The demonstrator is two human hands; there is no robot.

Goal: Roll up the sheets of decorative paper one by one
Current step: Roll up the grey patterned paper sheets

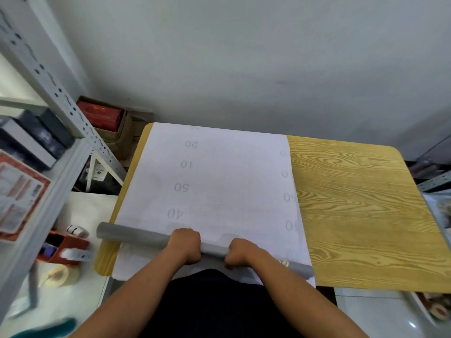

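Both forearms extend from the bottom edge of the view toward the near edge of the table (361,215). Left hand (186,245) and right hand (240,252) each close around the grey roll (136,236), knuckles upward, fingers curled over the far side of the roll. Each grip is narrow and holds the roll; the two hands sit near each other, at the middle of the roll's length.

The grey roll lies across the near end of the table, slightly slanted, with its left end projecting past the table's left edge and its right end lower in the view. It rests on the unrolled part of the decorative paper sheet (219,181), which lies flat on the left half of the table with its white backing upward. The backing carries a faint grid and printed numerals 20, 10, 50 and 40, seen inverted. The sheet's far edge reaches the far edge of the table.

To the right of the sheet, the wood-grain table surface is bare. A perforated metal shelf rack (58,93) stands at the left. Tape rolls (58,275) lie on a white surface beside the table.
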